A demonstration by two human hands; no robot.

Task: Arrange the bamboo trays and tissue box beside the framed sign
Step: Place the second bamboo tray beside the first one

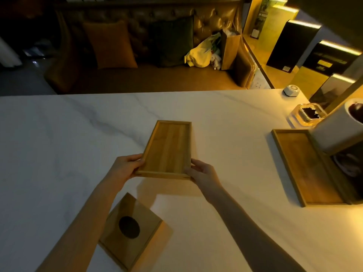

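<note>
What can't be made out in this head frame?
- Sign: head view, cut by the right edge and dark; content unreadable.
- Right tray: far corner hidden behind the paper roll.
- Tissue box: left side covered by the left forearm; no tissue visible in the dark hole.
- Held tray: whether it touches the table; left hand and right hand cover the near corners.
- Shelf boxes: print too small.
</note>
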